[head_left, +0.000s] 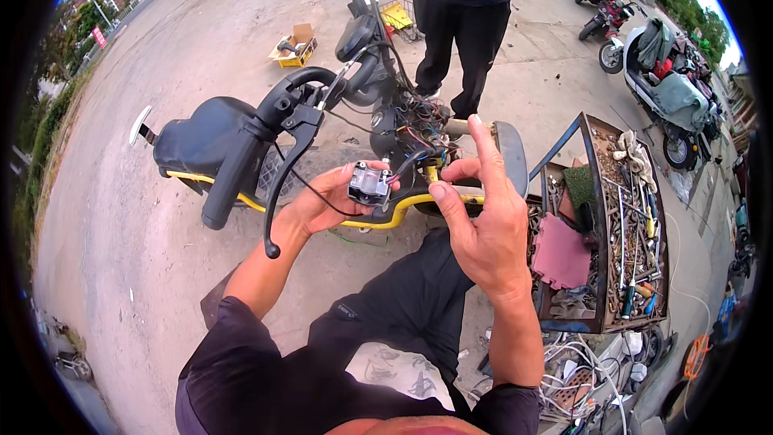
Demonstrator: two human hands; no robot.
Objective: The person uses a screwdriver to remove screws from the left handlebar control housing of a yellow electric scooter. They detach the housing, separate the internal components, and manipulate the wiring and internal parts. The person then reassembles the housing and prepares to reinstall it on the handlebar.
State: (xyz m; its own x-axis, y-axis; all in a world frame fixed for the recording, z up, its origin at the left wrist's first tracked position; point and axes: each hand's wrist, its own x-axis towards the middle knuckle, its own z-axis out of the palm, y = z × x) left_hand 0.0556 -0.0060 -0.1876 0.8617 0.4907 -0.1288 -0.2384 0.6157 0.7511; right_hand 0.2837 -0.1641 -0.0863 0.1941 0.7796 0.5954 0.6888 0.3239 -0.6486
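My left hand (316,204) is closed on a handlebar switch housing (369,184), a small block with a grey inner side and black edges. Wires run from the housing toward the bundle of exposed wiring (427,123) at the front of a yellow and black electric scooter (392,213). To the right of the housing, my right hand (491,229) is raised with its index finger pointing up. Its thumb and another finger are apart, and I see nothing between them. A black brake lever (296,163) and a handlebar grip (229,185) stand left of my left hand.
At the right is a metal-framed tray (597,282) of tools and loose hardware, with a pink foam mat (560,251) beside them. Tangled cables (592,370) lie below it. Beyond the scooter stands a person (463,24). An open carton (295,46) sits on the ground; a parked scooter (672,84) is farther right.
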